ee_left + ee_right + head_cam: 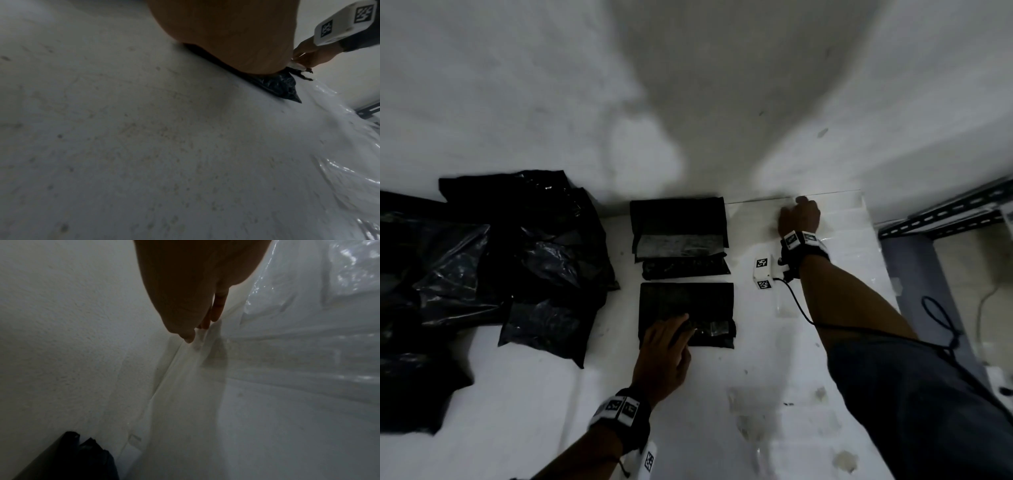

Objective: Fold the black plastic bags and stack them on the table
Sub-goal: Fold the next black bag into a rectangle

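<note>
Left hand (pixel 226 35) pressing on a folded black bag (pixel 275 86), white table (pixel 144 146), clear plastic sheet (pixel 339 129) beside

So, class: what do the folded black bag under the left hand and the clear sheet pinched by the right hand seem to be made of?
Folded black bag: thin plastic film, looks glossy; its crinkled surface catches small glints.
Clear sheet: thin see-through plastic, probably film too; the white table shows through, and it wrinkles with bright highlights.
The left hand rests on the bag; the right hand pinches the sheet's edge.

Left grip (pixel 666 346) covers part of the near folded bag (pixel 686 313); loose bags (pixel 482 260) run off the left edge, everything's pretty blurry.
</note>
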